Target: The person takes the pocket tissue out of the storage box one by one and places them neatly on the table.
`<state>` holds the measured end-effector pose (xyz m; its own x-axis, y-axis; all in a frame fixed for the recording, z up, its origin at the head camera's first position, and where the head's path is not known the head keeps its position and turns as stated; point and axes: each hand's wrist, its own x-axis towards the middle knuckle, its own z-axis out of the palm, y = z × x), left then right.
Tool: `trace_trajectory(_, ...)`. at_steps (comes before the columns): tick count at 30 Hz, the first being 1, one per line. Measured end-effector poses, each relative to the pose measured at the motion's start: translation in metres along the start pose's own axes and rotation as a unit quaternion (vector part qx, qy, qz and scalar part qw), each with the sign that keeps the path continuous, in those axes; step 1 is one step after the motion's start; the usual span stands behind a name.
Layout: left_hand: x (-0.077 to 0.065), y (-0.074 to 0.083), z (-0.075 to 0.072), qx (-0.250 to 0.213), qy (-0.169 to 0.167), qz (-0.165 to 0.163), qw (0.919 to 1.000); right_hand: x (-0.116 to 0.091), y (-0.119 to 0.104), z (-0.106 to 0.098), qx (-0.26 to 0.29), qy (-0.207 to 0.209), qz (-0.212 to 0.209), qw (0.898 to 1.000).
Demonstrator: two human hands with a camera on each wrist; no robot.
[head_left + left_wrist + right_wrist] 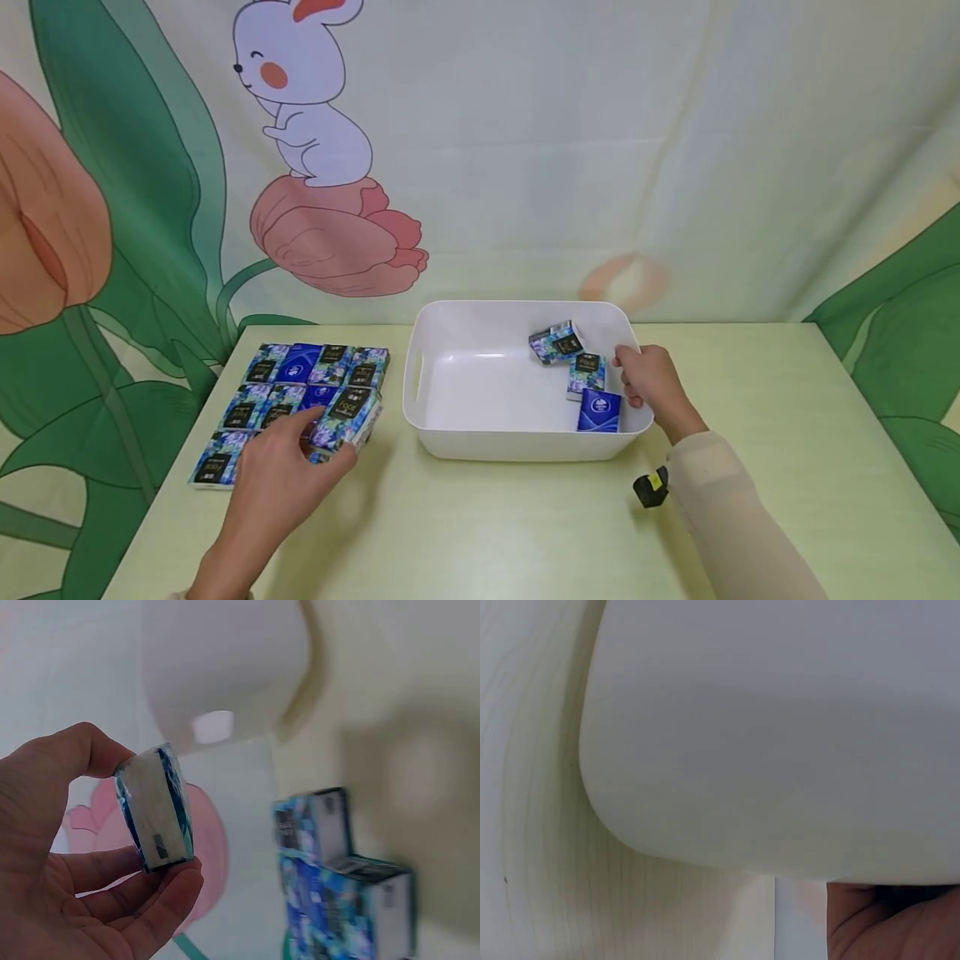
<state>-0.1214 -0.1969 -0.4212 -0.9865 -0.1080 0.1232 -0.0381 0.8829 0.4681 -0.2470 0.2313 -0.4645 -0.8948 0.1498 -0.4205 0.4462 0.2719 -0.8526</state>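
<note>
In the head view my left hand [288, 467] pinches a floral tissue pack [347, 419] between thumb and fingers, raised above the other packs. The left wrist view shows the same tissue pack [155, 810] edge-on in the left hand [90, 862]. My right hand [654, 387] grips the right end of a white plastic bin [517, 446], fingers curled over its rim. Several tissue packs lie inside at the right: a floral one [587, 373], a tilted one [557, 342] and a blue one [599, 412]. The right wrist view shows mostly the bin's outer wall [765, 765].
Rows of floral and blue tissue packs [302, 363] lie on the table's left side, partly hidden by the left hand. The pale wooden table [487, 533] meets a printed curtain [525, 167] at the back. A small black device [651, 487] sits by the right sleeve.
</note>
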Motion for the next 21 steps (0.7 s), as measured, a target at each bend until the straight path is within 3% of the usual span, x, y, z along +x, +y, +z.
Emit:
trace_trajectory(12,-0.025,-0.045,0.056,0.095,0.042,0.020,0.9944,-0.001,0.002,0.001,0.005,0.002,0.005,1.000)
trace_trajectory(18,-0.027,-0.048,0.072,0.138,0.030,0.003,0.9900,0.000,0.003,0.001,0.002,0.005,0.008,1.000)
trace_trajectory(21,-0.023,-0.040,0.069,0.140,0.041,0.023,0.9890,-0.001,0.002,0.000,0.001,0.004,0.006,1.000)
